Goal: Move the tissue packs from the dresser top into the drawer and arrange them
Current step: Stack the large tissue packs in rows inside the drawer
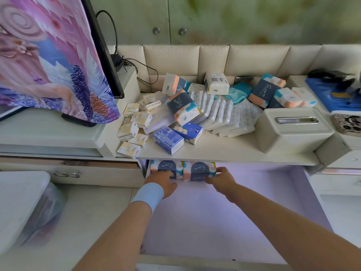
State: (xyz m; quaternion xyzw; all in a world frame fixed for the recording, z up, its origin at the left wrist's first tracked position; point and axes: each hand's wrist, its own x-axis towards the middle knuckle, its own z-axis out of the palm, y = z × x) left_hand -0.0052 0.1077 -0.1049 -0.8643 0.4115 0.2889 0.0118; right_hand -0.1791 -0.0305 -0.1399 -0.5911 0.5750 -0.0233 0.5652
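Two S.pure tissue packs stand side by side at the back left of the open drawer (234,212). My left hand (163,182), with a blue wristband, rests on the left pack (166,167). My right hand (222,178) grips the right pack (199,170) at its right end. On the dresser top (224,149) lie several more packs: a S.pure pack (184,107), two blue packs (169,139), small cream Face packs (134,130) and a row of flat white packs (224,116).
A beige tissue box (293,132) sits right of the pile. A cloth-draped screen (54,55) stands at the left on a raised shelf, cables behind it. A blue box (336,94) is at far right. A white lidded bin (21,208) stands lower left.
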